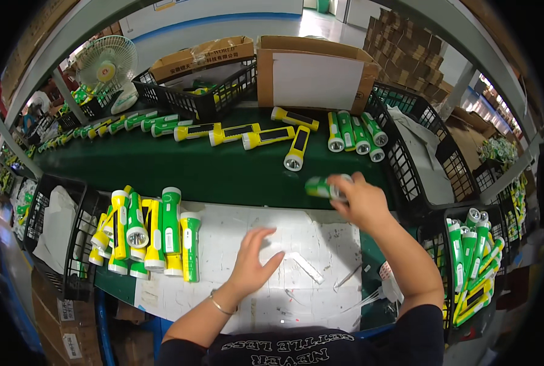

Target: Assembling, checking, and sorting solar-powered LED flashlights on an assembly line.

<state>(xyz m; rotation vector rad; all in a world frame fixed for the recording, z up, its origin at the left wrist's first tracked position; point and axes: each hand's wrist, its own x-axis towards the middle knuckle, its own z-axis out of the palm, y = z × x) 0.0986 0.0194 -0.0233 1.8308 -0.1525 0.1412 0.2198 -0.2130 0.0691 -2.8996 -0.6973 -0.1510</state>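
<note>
My right hand (364,201) grips a green flashlight (317,187) with a pale head, smeared by motion, over the dark green belt. Over the white work surface (223,293), my left hand (253,262) holds nothing, its thumb and fingers apart. A thin white strip (306,267) lies on that surface beside the left fingertips. To the left, green and yellow flashlights (171,219) are heaped beside a black crate. Beyond my right hand, a yellow flashlight (297,148) lies with its lens toward me, and a cluster of green ones (347,131) sits to its right.
A row of flashlights (195,132) runs along the belt (223,174) to the far left. Black crates stand at left (76,244), back (208,107) and right (406,165). Another crate of flashlights (476,256) is near my right elbow. A cardboard box (314,46) and a fan (107,61) stand behind.
</note>
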